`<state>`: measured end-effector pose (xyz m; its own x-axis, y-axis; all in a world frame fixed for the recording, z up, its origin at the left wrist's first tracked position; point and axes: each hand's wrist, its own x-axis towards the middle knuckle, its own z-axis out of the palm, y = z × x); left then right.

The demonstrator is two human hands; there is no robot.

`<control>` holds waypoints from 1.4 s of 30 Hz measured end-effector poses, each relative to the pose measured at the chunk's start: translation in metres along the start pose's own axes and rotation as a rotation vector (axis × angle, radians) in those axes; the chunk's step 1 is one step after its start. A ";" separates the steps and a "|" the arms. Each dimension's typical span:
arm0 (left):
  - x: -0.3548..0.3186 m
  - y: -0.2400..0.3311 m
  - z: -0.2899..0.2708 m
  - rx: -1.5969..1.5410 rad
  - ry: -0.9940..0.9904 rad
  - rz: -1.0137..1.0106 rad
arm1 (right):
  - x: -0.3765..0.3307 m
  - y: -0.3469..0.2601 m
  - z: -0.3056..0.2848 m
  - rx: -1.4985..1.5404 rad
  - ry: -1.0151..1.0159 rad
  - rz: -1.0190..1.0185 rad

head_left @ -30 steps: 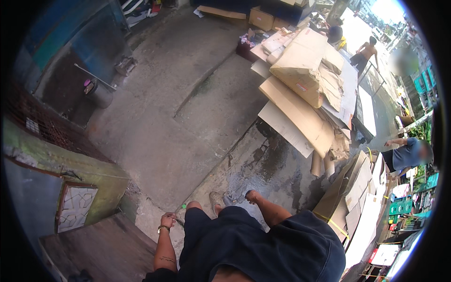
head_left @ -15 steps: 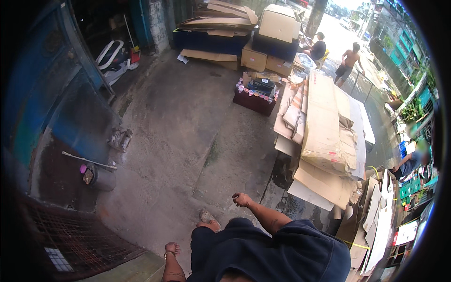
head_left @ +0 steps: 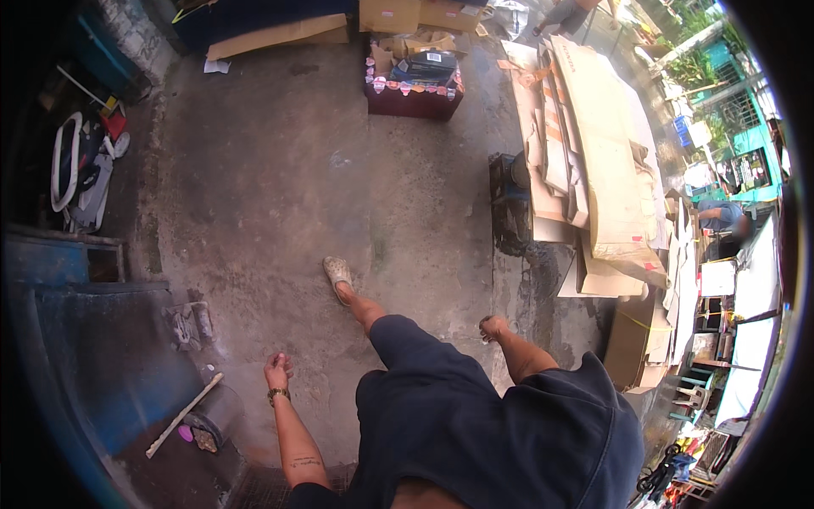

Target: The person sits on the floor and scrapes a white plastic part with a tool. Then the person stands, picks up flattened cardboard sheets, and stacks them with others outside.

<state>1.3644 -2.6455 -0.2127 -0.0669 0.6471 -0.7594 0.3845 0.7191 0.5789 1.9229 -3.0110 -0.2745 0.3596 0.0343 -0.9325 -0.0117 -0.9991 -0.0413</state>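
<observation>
I look down at my own body in dark blue clothes, walking over a concrete floor [head_left: 280,178]. My left hand [head_left: 277,371] hangs at my side with fingers loosely curled and nothing in it; a bracelet sits on that wrist. My right hand [head_left: 492,327] swings by my right hip, curled into a loose fist, with nothing visible in it. One foot in a light sandal [head_left: 337,276] is stepping forward. A tall pile of flattened cardboard [head_left: 598,161] lies to the right of my right hand, an arm's reach or more away.
A dark red crate [head_left: 413,95] full of small items stands ahead. Flat cardboard and boxes [head_left: 280,34] lie along the far wall. A blue metal structure [head_left: 102,339] and a stick [head_left: 182,414] are at my left. Another person [head_left: 721,216] bends over at the right.
I have walked forward and the view has swung left: the red crate and the cardboard pile are nearer, and both hands have swung with my stride.
</observation>
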 end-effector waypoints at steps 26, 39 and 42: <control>0.369 0.435 -0.085 0.895 -0.362 0.475 | -0.215 -0.356 0.223 0.720 -0.038 0.289; 0.216 0.682 0.207 1.515 -0.655 1.431 | -0.135 -0.446 0.081 1.191 0.168 0.084; 0.132 0.704 0.313 1.706 -0.857 1.695 | -0.115 -0.445 0.016 1.305 0.222 0.065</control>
<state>1.9142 -2.1333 0.0020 0.9044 -0.2924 -0.3106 -0.2224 -0.9446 0.2415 1.8715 -2.5700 -0.1551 0.4668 -0.1426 -0.8728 -0.8723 -0.2364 -0.4279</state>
